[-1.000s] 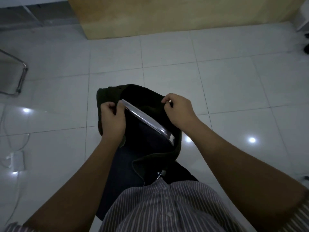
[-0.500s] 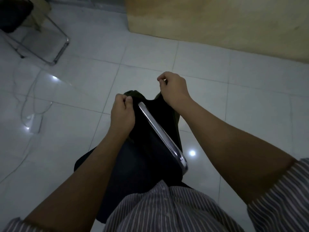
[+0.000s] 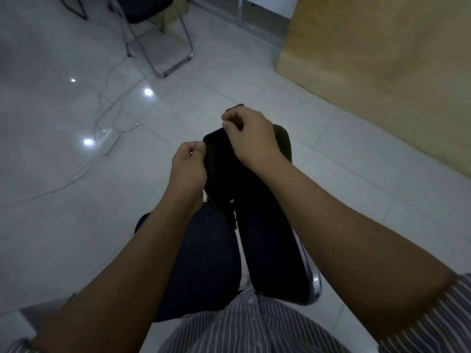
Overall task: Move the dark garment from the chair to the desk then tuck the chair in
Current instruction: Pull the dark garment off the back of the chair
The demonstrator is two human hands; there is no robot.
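Pale glossy floor tiles (image 3: 344, 154) lie below both hands, left hand (image 3: 190, 166) and right hand (image 3: 251, 138) each pinching the dark limp fabric garment (image 3: 224, 159), hanging lengthwise toward the body, bench unseen.

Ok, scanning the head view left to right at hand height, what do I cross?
White power strip with cables on the tiled floor → left hand pinching the dark garment → right hand pinching it too → pale wooden panel.
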